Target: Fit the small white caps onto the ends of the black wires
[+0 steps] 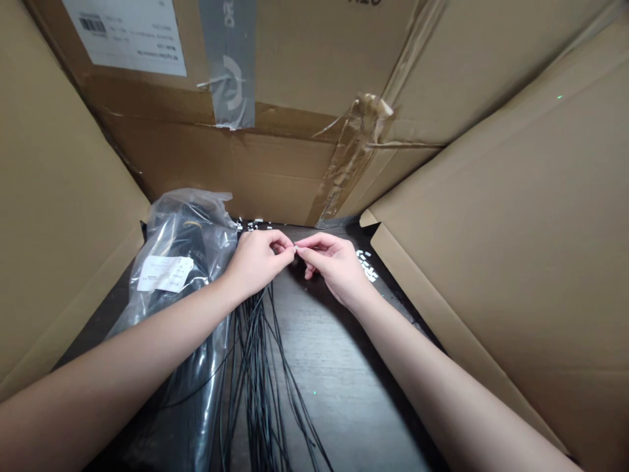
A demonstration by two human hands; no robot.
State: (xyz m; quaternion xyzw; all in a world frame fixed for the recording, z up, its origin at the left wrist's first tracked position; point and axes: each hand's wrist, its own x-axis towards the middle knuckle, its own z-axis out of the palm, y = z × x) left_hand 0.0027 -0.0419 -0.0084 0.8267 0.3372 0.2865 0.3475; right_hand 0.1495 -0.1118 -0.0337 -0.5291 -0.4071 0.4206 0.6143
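Note:
My left hand [263, 261] and my right hand [337, 262] meet fingertip to fingertip above the dark table, both closed in a pinch. A tiny white piece [296, 248], like a small connector housing, shows at the tips of my right thumb and forefinger, touching or almost touching my left fingertips. What my left fingers grip is hidden. Below my left hand, a bundle of thin black wires [258, 373] fans out toward me, its far ends covered by that hand. Beside my right hand lies a scatter of small white pieces [366, 265].
A clear plastic bag [216, 229] with dark contents and a white label [164, 273] lies at the left. More white bits [253, 225] are strewn at the back. A taped cardboard box [289, 164] stands behind; cardboard panels [515, 229] flank the dark tabletop [339, 387] on both sides.

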